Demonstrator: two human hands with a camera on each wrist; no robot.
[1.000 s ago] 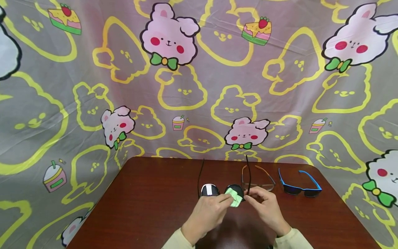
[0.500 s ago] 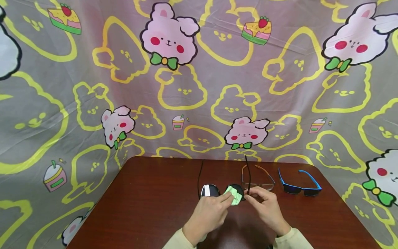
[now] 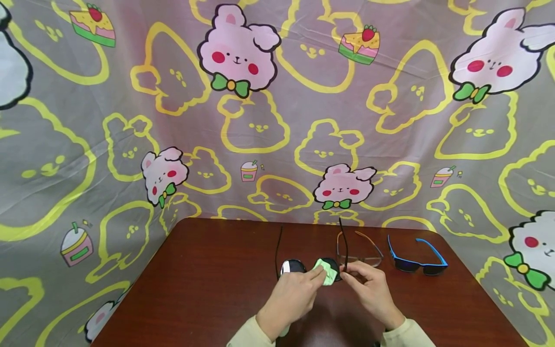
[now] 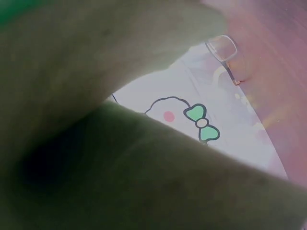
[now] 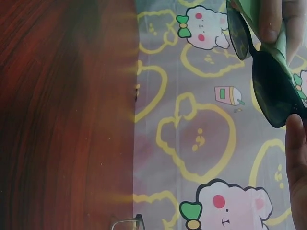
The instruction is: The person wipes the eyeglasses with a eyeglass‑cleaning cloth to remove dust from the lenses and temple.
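Note:
Black-framed sunglasses [image 3: 295, 266] with dark lenses are held up over the table, their temples pointing away from me. With its fingertips my left hand [image 3: 291, 300] holds a light green cloth [image 3: 329, 274] against the right lens; the left thumb is hidden in the head view. At the right end of the frame, near the hinge, my right hand [image 3: 372, 290] pinches the sunglasses. The right wrist view shows the underside of a dark lens [image 5: 274, 88], the cloth [image 5: 282, 50] behind it and my right thumb [image 5: 296, 143] at its corner. My left hand blurs most of the left wrist view.
Beyond the right hand, clear-lens glasses with orange-brown temples [image 3: 375, 242] lie on the brown table [image 3: 208, 279]. Blue-framed sunglasses [image 3: 418, 265] rest farther right. A printed cartoon curtain [image 3: 269, 115] surrounds the table's back and sides.
The left fingers and cloth have shifted slightly over the right lens. The sunglasses have tilted a little, their temple tips moving left. My right hand keeps its grip.

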